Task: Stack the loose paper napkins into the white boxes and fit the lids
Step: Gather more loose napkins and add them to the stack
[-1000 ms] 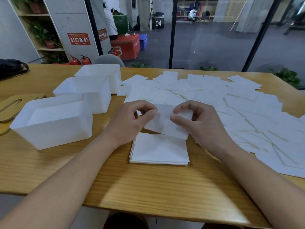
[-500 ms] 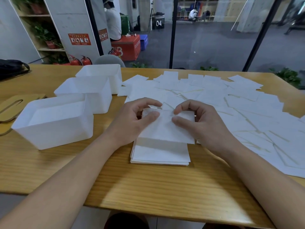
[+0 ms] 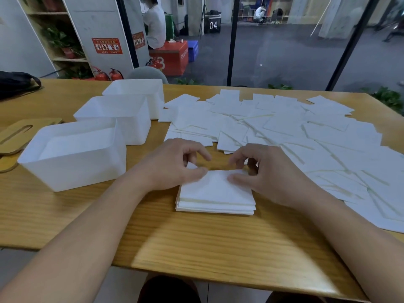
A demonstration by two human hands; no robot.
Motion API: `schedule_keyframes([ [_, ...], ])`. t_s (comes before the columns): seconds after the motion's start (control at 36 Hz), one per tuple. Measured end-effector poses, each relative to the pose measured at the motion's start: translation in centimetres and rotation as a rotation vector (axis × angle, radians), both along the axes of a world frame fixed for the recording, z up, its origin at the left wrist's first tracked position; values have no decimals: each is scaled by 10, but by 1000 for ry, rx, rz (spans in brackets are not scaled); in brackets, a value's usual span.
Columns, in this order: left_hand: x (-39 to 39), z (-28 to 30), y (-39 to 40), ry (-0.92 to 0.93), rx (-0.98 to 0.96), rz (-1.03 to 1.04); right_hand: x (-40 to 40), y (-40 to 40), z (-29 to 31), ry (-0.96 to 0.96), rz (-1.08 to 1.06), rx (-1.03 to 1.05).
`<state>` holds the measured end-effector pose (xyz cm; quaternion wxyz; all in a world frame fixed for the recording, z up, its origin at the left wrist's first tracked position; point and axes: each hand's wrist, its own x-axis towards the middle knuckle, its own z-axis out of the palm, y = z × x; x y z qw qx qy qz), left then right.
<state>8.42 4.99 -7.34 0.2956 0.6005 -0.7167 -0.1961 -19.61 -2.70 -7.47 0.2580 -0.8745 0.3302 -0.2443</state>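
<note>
A: Where are the hands?

B: Both are at the far edge of the small neat stack of square white paper napkins (image 3: 216, 194), which lies on the light wooden table (image 3: 196, 243) close to the near edge. The left hand (image 3: 175, 164) has its thumb lying on the top napkin at the stack's far left corner, with the fingers curled above it. The right hand (image 3: 264, 171) mirrors it at the far right corner, thumb flat on the top sheet, fingers bent over.

A: Are they gripping the top napkin?

B: The thumbs touch it. Whether the curled fingers pinch its far edge from behind, I cannot tell (the knuckles hide that edge).

A: And the rest of the napkins?

B: A wide spread of loose white paper napkins (image 3: 284, 127) covers the table beyond the stack and out to the right, overlapping one another in no order.

A: The boxes?

B: Three open white translucent plastic boxes stand in a diagonal row on the left. The nearest box (image 3: 72, 158) sits just left of the left wrist and shows a pale layer inside (napkins or its own floor, I cannot say). The middle box (image 3: 115, 119) touches it from behind, and the farthest box (image 3: 135, 95) stands behind that, next to the edge of the loose spread.

A: Lids?

B: Flat tan wooden lids with a slot (image 3: 15, 136) lie at the left edge of the table, beside the nearest box. None is on a box.
</note>
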Motion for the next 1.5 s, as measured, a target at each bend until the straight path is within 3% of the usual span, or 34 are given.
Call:
schedule_keyframes([
  [0.22, 7, -8, -10, -33, -115, 218, -1, 5, 7, 82, 34, 64],
  [0.44, 13, -22, -23, -159, -152, 320, 0, 17, 12, 355, 194, 50],
  [0.72, 0, -14, -42, -420, -224, 335, 4, 17, 9, 341, 145, -34],
  [0.92, -1, -11, -47, -472, -166, 323, 5, 17, 8, 327, 184, 12],
  [1.03, 0, -10, -46, -368, -134, 306, 5, 16, 8, 234, 195, 32],
  [1.22, -13, -1, -22, -48, -223, 250, 8, 12, 10, -118, 42, 68],
  [1.31, -23, 1, -14, 55, -252, 200, 11, 8, 6, -248, -38, 202],
  [1.5, -42, -5, -12, 130, -253, 49, 14, 0, 2, -286, -66, 319],
])
